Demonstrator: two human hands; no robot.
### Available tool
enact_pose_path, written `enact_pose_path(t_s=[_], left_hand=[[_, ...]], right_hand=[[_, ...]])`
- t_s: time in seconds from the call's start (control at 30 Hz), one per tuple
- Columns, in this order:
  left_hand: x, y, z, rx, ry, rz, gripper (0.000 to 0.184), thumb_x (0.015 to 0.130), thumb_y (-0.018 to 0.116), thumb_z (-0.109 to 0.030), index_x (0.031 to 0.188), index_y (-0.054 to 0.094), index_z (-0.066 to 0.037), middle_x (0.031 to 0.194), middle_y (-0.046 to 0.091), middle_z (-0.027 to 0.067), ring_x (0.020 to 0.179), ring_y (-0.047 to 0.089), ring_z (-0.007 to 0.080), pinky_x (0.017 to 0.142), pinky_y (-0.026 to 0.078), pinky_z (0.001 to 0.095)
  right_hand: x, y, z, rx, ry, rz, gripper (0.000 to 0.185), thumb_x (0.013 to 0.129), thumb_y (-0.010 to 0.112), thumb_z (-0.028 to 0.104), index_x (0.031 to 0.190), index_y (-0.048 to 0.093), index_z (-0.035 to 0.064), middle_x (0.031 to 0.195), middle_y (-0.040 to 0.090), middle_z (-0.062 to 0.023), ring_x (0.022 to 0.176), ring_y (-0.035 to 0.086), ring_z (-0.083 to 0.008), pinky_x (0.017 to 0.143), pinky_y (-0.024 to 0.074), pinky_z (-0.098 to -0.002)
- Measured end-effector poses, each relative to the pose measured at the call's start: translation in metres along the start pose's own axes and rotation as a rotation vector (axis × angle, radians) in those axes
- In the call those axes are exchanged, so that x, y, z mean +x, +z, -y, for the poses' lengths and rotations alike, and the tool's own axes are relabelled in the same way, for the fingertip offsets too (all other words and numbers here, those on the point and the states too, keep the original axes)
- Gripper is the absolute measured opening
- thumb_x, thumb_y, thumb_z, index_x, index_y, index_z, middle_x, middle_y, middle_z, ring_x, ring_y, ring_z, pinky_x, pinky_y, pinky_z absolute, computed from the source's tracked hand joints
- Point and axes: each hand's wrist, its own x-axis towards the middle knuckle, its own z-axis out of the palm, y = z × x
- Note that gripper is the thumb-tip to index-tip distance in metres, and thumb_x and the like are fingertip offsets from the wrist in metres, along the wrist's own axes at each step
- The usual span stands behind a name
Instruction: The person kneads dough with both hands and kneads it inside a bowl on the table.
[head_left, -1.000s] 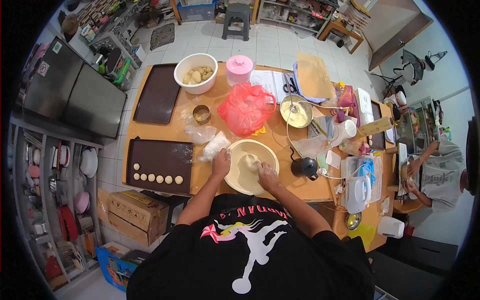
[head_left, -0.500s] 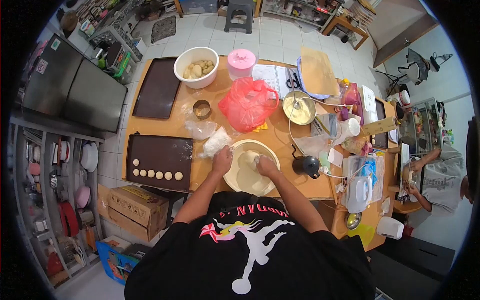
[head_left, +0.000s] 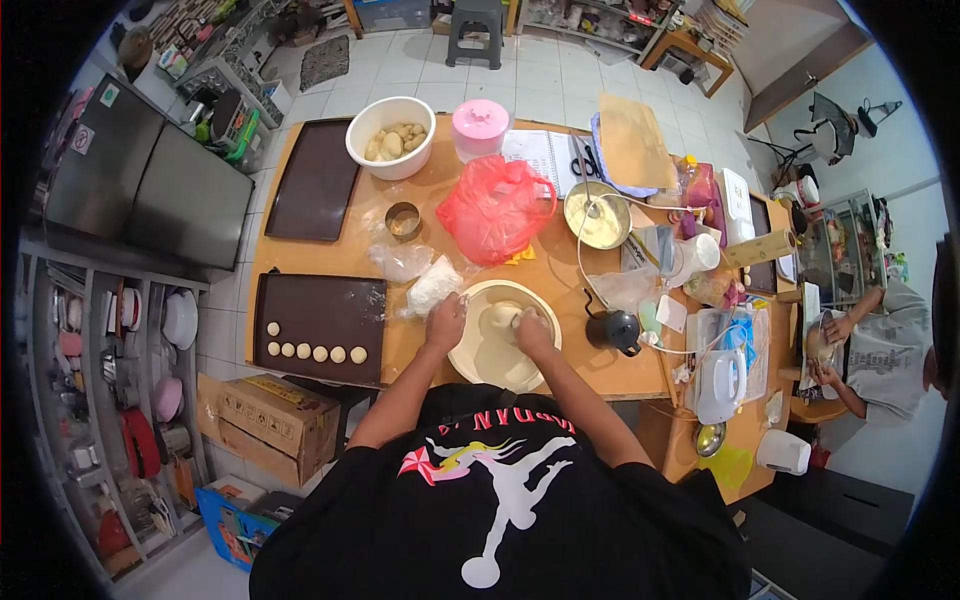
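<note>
Right in front of me stands a cream-coloured bowl (head_left: 492,371) with a lump of pale dough (head_left: 497,318) inside. My left hand (head_left: 446,320) is closed on the bowl's left rim, beside an open bag of white flour (head_left: 434,286). Inside the bowl's right side, my right hand (head_left: 533,331) has its curled fingers against the dough; the fingertips are partly hidden. On the left, a dark baking tray (head_left: 320,310) carries several small round dough balls (head_left: 320,354) along its near edge.
A white tub of dough pieces (head_left: 391,172), a metal ring (head_left: 403,220) and a red plastic bag (head_left: 495,212) stand beyond the bowl. Close on the right is a black kettle (head_left: 612,331); a cable (head_left: 582,262) crosses behind it. A co-worker (head_left: 890,350) handles a bowl far right.
The dough has dropped from a raised, stretched shape to a lower, smaller-looking lump. My right hand has shifted slightly; my left hand stays at the rim.
</note>
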Motion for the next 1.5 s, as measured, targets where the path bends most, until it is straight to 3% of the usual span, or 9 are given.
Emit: enact_pose_path(t_s=[0.13, 0.23, 0.33, 0.63, 0.73, 0.83, 1.03, 1.37, 1.5], left_hand=[[0.001, 0.004, 0.001, -0.022, 0.019, -0.018, 0.024, 0.092, 0.052, -0.026, 0.088, 0.051, -0.003, 0.079, 0.058, 0.0252, 0.082, 0.055, 0.0477, 0.069, 0.041, 0.0537], [0.000, 0.005, 0.004, -0.030, 0.045, -0.048, 0.023, 0.092, 0.052, -0.026, 0.087, 0.051, -0.003, 0.077, 0.058, 0.0251, 0.080, 0.055, 0.0480, 0.068, 0.041, 0.0541], [-0.002, 0.005, 0.003, -0.021, 0.042, -0.059, 0.023, 0.092, 0.052, -0.025, 0.087, 0.051, -0.003, 0.077, 0.057, 0.0252, 0.080, 0.054, 0.0482, 0.068, 0.041, 0.0542], [-0.001, 0.004, 0.002, -0.005, 0.027, -0.039, 0.022, 0.092, 0.051, -0.024, 0.087, 0.050, -0.003, 0.078, 0.058, 0.0253, 0.081, 0.054, 0.0481, 0.068, 0.041, 0.0543], [-0.001, 0.005, 0.005, -0.001, 0.052, -0.036, 0.022, 0.093, 0.051, -0.023, 0.088, 0.050, -0.003, 0.079, 0.058, 0.0251, 0.081, 0.054, 0.0480, 0.068, 0.041, 0.0543], [0.001, 0.005, 0.000, 0.008, 0.029, -0.015, 0.021, 0.093, 0.050, -0.023, 0.089, 0.050, -0.003, 0.080, 0.059, 0.0247, 0.082, 0.055, 0.0477, 0.068, 0.041, 0.0542], [-0.001, -0.002, -0.005, 0.027, 0.006, -0.010, 0.022, 0.094, 0.048, -0.025, 0.090, 0.051, -0.003, 0.081, 0.059, 0.0250, 0.082, 0.055, 0.0469, 0.069, 0.041, 0.0537], [-0.005, -0.016, -0.025, 0.059, -0.170, -0.013, 0.026, 0.089, 0.058, -0.026, 0.100, 0.050, -0.004, 0.093, 0.059, 0.0222, 0.089, 0.058, 0.0429, 0.074, 0.045, 0.0522], [-0.012, -0.022, -0.048, 0.035, 0.091, -0.282, 0.027, 0.087, 0.061, -0.021, 0.106, 0.050, -0.004, 0.103, 0.055, 0.0206, 0.098, 0.055, 0.0387, 0.077, 0.046, 0.0492]], right_hand=[[-0.029, -0.020, 0.003, 0.399, 0.012, 0.006, 0.028, 0.088, 0.059, 0.018, 0.107, 0.051, -0.0007, 0.107, 0.062, -0.0274, 0.093, 0.063, -0.0398, 0.083, 0.0488, -0.0461], [-0.035, -0.021, -0.007, 0.874, 0.146, 0.269, 0.038, 0.084, 0.063, 0.013, 0.117, 0.047, -0.0010, 0.116, 0.057, -0.0285, 0.103, 0.059, -0.0431, 0.091, 0.0457, -0.0453], [-0.047, -0.024, -0.020, 0.394, -0.370, 0.077, 0.054, 0.085, 0.062, 0.014, 0.131, 0.038, -0.0019, 0.129, 0.048, -0.0291, 0.118, 0.049, -0.0433, 0.100, 0.0393, -0.0458], [-0.035, -0.023, 0.030, -0.080, -0.431, 0.097, 0.095, 0.077, 0.070, 0.027, 0.148, 0.012, 0.0019, 0.150, 0.017, -0.0280, 0.138, 0.022, -0.0427, 0.109, 0.0311, -0.0480], [-0.036, -0.041, 0.042, -0.204, -0.350, 0.261, 0.103, 0.075, 0.073, 0.028, 0.150, 0.006, 0.0084, 0.149, 0.017, -0.0301, 0.138, 0.022, -0.0441, 0.106, 0.0349, -0.0491], [-0.039, -0.030, 0.045, -0.313, -0.346, 0.212, 0.093, 0.078, 0.068, 0.023, 0.151, 0.010, 0.0117, 0.149, 0.018, -0.0301, 0.136, 0.026, -0.0449, 0.101, 0.0411, -0.0487], [-0.035, 0.014, 0.031, -0.322, -0.454, -0.200, 0.076, 0.077, 0.062, 0.010, 0.145, 0.029, 0.0081, 0.142, 0.025, -0.0353, 0.125, 0.039, -0.0462, 0.101, 0.0394, -0.0492], [-0.011, -0.017, 0.001, 0.206, -0.383, -0.046, 0.055, 0.082, 0.062, 0.015, 0.134, 0.045, 0.0056, 0.121, 0.051, -0.0227, 0.107, 0.053, -0.0393, 0.091, 0.0441, -0.0444], [-0.011, -0.016, -0.012, 0.425, -0.255, 0.015, 0.052, 0.086, 0.060, 0.018, 0.132, 0.044, 0.0010, 0.109, 0.057, -0.0211, 0.099, 0.058, -0.0341, 0.089, 0.0452, -0.0399]])
